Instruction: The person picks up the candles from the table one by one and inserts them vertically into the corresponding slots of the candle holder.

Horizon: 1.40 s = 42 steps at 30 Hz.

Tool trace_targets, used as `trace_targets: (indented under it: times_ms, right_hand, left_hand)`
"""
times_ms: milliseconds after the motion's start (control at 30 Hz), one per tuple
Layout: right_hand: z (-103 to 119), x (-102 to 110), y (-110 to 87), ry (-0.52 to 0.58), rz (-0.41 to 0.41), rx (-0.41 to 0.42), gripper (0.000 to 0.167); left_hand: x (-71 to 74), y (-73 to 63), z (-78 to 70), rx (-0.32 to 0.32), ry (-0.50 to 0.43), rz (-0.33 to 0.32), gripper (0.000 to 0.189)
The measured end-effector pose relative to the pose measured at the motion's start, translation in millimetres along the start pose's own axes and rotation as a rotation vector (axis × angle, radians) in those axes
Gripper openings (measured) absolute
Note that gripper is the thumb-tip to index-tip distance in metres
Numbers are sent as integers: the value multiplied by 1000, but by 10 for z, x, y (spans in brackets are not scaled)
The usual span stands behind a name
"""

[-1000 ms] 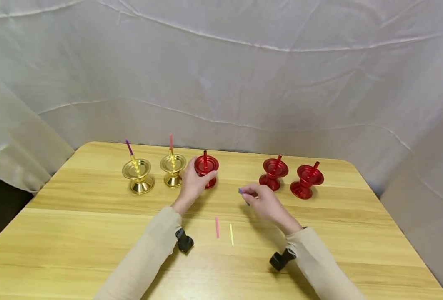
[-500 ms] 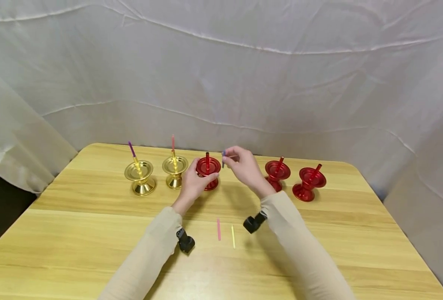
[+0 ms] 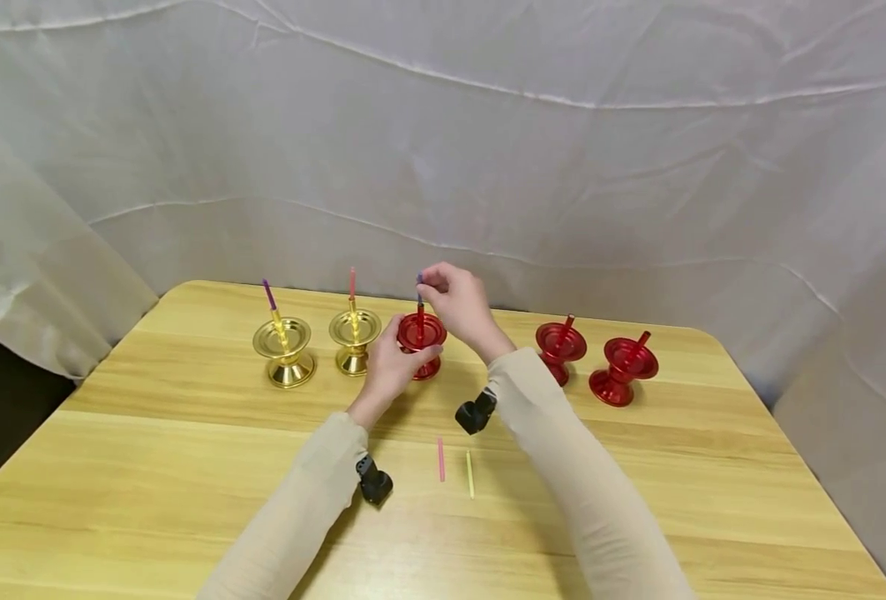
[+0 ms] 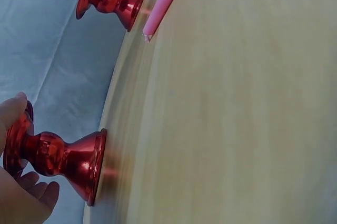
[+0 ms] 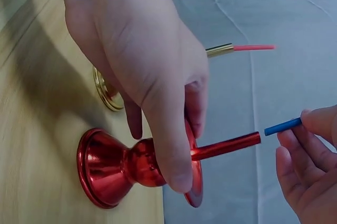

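Observation:
My left hand grips the middle red candle holder by its dish, thumb on the near side. The holder stands upright on the table, its base on the wood in the left wrist view. Above it, my right hand pinches a thin blue candle between thumb and fingertips. In the right wrist view the candle's lower end is in line with the holder's red tube, a small gap short of its mouth. The candle's other end is hidden by the fingers.
Left of my hands stand two gold holders, one with a purple candle, one with a pink candle. To the right are two red holders with bare tubes. A pink candle and a yellow candle lie on the table.
My right hand has carried the blue candle left and up, from over the table to above the middle red holder's tube. The left hand has kept its grip on that holder.

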State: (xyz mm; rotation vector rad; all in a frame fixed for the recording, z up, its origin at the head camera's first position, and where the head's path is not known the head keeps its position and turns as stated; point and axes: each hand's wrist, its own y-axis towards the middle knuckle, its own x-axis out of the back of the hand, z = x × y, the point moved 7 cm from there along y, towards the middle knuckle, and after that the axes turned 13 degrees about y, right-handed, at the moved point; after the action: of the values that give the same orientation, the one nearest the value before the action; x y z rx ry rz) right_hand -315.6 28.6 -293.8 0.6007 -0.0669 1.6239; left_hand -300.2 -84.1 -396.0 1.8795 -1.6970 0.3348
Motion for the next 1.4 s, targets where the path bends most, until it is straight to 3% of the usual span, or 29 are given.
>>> trace_targets:
  times_ms: [200,733,1400]
  right_hand:
    - [-45,-10,9,10,4,-19,18]
    - [-85,-26,5,-41,30,-19,16]
    - [-141,3,-17,-27,39,-45,15]
  left_hand:
    - [-33,-13,-33,-27,0,-1,54]
    - [-40,-15,-12,-15,-5,-1,54]
    - [-52,-14,-35,-26,-10,-2,53]
